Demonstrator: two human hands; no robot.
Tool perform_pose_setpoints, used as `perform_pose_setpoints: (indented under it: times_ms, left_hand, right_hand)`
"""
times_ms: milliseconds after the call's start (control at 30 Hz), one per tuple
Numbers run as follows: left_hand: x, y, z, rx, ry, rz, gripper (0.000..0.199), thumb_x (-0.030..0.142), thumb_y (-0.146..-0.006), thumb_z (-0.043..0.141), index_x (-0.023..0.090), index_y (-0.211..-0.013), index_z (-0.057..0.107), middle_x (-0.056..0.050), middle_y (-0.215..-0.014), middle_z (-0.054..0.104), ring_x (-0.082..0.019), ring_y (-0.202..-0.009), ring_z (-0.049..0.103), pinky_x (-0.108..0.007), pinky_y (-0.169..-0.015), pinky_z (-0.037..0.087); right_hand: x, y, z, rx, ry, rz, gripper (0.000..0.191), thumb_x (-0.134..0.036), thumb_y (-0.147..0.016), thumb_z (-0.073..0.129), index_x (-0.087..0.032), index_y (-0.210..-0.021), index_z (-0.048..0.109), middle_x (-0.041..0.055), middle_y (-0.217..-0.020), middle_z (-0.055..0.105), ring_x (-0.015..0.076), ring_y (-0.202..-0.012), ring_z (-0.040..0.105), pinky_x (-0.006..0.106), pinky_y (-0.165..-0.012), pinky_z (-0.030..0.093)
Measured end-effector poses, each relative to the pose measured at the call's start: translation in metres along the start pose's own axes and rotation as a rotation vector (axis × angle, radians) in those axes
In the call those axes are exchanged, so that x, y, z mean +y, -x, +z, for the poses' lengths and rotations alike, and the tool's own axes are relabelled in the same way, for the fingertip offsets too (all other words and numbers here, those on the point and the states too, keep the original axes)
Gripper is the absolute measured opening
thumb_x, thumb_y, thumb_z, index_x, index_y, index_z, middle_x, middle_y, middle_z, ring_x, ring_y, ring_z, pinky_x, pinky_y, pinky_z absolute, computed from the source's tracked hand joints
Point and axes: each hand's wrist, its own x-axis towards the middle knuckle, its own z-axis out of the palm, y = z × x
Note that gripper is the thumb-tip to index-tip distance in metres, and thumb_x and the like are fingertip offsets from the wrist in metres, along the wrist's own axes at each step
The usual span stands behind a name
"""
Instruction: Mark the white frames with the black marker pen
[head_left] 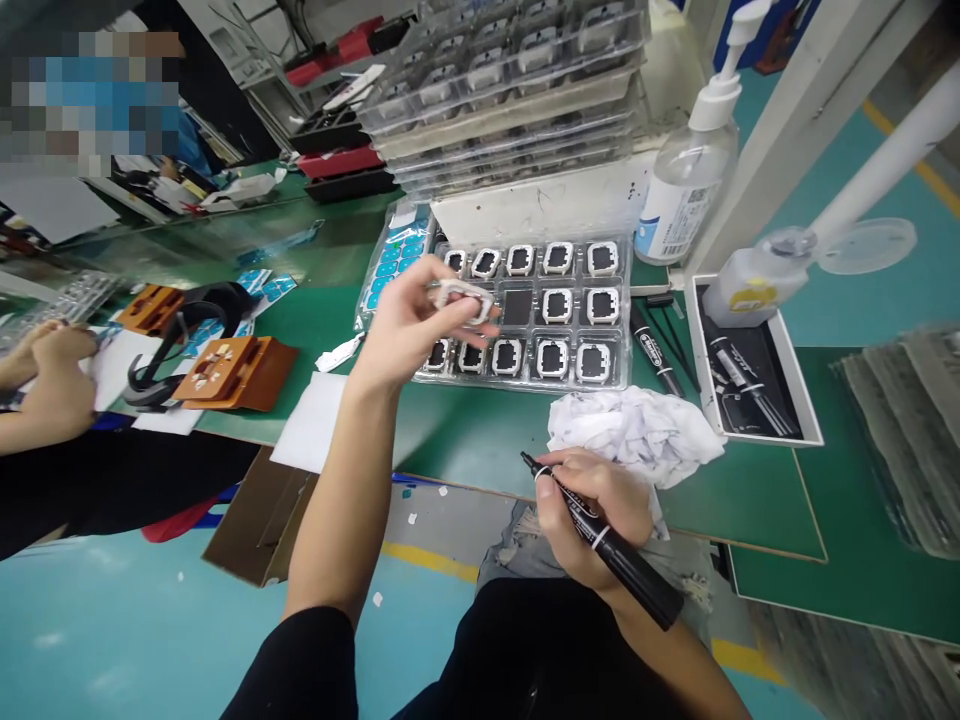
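Note:
My left hand [416,320] is raised over the green bench and pinches a small white frame part [466,297] by its edge, just left of a clear tray [628,340]. The tray holds several white frames with dark centres, and one pocket [517,306] has only a dark square. My right hand [589,510] rests near the bench's front edge, gripping a black marker [607,545] with its tip pointing up and left. A crumpled white cloth [637,430] lies just beyond that hand.
Stacked clear trays [510,90] stand behind the tray. A pump bottle [694,160], a small bottle [750,285] and a black tool tray [750,375] are at right. Orange fixtures [232,370] lie left. A co-worker's hands [45,375] work at far left.

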Motion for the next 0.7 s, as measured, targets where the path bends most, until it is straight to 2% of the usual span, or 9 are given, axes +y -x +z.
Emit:
perform_pose_setpoints:
  times_ms: [67, 100, 233, 333, 433, 467, 600, 633, 700]
  left_hand:
    - [0.003, 0.029, 0.003, 0.144, 0.097, -0.086, 0.052, 0.055, -0.087, 0.103, 0.025, -0.101, 0.062, -0.005, -0.091, 0.085, -0.022, -0.065, 0.082, -0.03, -0.053, 0.066]
    - [0.003, 0.044, 0.008, 0.178, 0.125, -0.141, 0.051, 0.054, -0.087, 0.103, 0.024, -0.101, 0.064, -0.005, -0.089, 0.085, -0.021, -0.062, 0.081, -0.028, -0.051, 0.065]
    - [-0.011, 0.1, 0.037, 0.178, 0.176, -0.348, 0.051, 0.042, -0.08, 0.108, 0.019, -0.111, 0.074, -0.005, -0.091, 0.083, -0.016, -0.063, 0.077, -0.023, -0.055, 0.064]
    - [-0.02, 0.127, 0.059, 0.217, 0.106, -0.329, 0.056, 0.029, -0.081, 0.104, 0.024, -0.129, 0.075, 0.001, -0.092, 0.076, -0.013, -0.07, 0.073, -0.021, -0.061, 0.062]
    - [-0.021, 0.14, 0.072, 0.21, 0.011, -0.243, 0.044, 0.026, -0.095, 0.092, 0.028, -0.134, 0.072, 0.0, -0.099, 0.073, -0.014, -0.077, 0.071, -0.024, -0.067, 0.063]
    - [-0.02, 0.141, 0.074, 0.182, -0.019, -0.224, 0.044, 0.026, -0.098, 0.089, 0.029, -0.139, 0.071, -0.001, -0.101, 0.073, -0.015, -0.078, 0.071, -0.025, -0.069, 0.063]
    - [-0.015, 0.143, 0.075, 0.075, -0.127, -0.148, 0.061, 0.023, -0.101, 0.086, 0.03, -0.159, 0.066, -0.003, -0.109, 0.078, -0.017, -0.083, 0.074, -0.027, -0.074, 0.066]
    - [-0.015, 0.143, 0.074, 0.063, -0.135, -0.13, 0.064, 0.022, -0.1, 0.086, 0.03, -0.161, 0.066, -0.003, -0.11, 0.079, -0.017, -0.083, 0.074, -0.027, -0.075, 0.067]
    - [-0.015, 0.143, 0.072, 0.053, -0.123, -0.109, 0.068, 0.019, -0.099, 0.086, 0.03, -0.163, 0.066, -0.003, -0.113, 0.08, -0.017, -0.085, 0.076, -0.028, -0.078, 0.069]
  right_hand:
    - [-0.001, 0.0, -0.001, 0.003, -0.012, 0.012, 0.025, 0.0, -0.096, 0.076, -0.022, -0.104, 0.068, -0.006, -0.077, 0.065, 0.0151, -0.061, 0.066, 0.044, -0.081, 0.081]
    - [-0.001, 0.0, -0.002, 0.008, -0.01, 0.015, 0.024, -0.001, -0.096, 0.077, -0.022, -0.104, 0.069, -0.0054, -0.078, 0.066, 0.0156, -0.062, 0.067, 0.043, -0.081, 0.081]
    - [-0.002, 0.0, -0.001, 0.02, 0.003, 0.013, 0.024, -0.002, -0.095, 0.078, -0.022, -0.107, 0.071, -0.0029, -0.083, 0.07, 0.0185, -0.067, 0.072, 0.044, -0.078, 0.081]
    - [-0.001, 0.0, 0.002, 0.026, 0.013, 0.014, 0.024, -0.004, -0.096, 0.078, -0.022, -0.111, 0.073, -0.0029, -0.083, 0.07, 0.0194, -0.063, 0.072, 0.045, -0.076, 0.08]
    - [0.001, 0.0, -0.001, 0.055, 0.025, 0.017, 0.023, -0.007, -0.096, 0.082, -0.024, -0.109, 0.074, -0.0044, -0.08, 0.07, 0.0205, -0.061, 0.073, 0.045, -0.077, 0.081]
    - [0.001, 0.0, -0.005, 0.014, 0.028, 0.056, 0.021, -0.008, -0.097, 0.082, -0.025, -0.105, 0.074, -0.0045, -0.079, 0.07, 0.0213, -0.063, 0.074, 0.046, -0.08, 0.081]
    - [0.002, -0.003, -0.025, -0.318, 0.052, 0.271, 0.025, -0.011, -0.104, 0.08, -0.026, -0.085, 0.073, -0.0015, -0.076, 0.073, 0.0266, -0.081, 0.084, 0.047, -0.092, 0.081]
    - [0.002, -0.004, -0.026, -0.356, 0.054, 0.289, 0.027, -0.011, -0.105, 0.079, -0.026, -0.083, 0.073, -0.0009, -0.075, 0.073, 0.0274, -0.084, 0.085, 0.046, -0.093, 0.081]
    - [-0.001, -0.003, -0.023, -0.278, 0.056, 0.28, 0.025, -0.012, -0.103, 0.08, -0.026, -0.083, 0.073, -0.0011, -0.075, 0.073, 0.0281, -0.084, 0.085, 0.046, -0.09, 0.081]
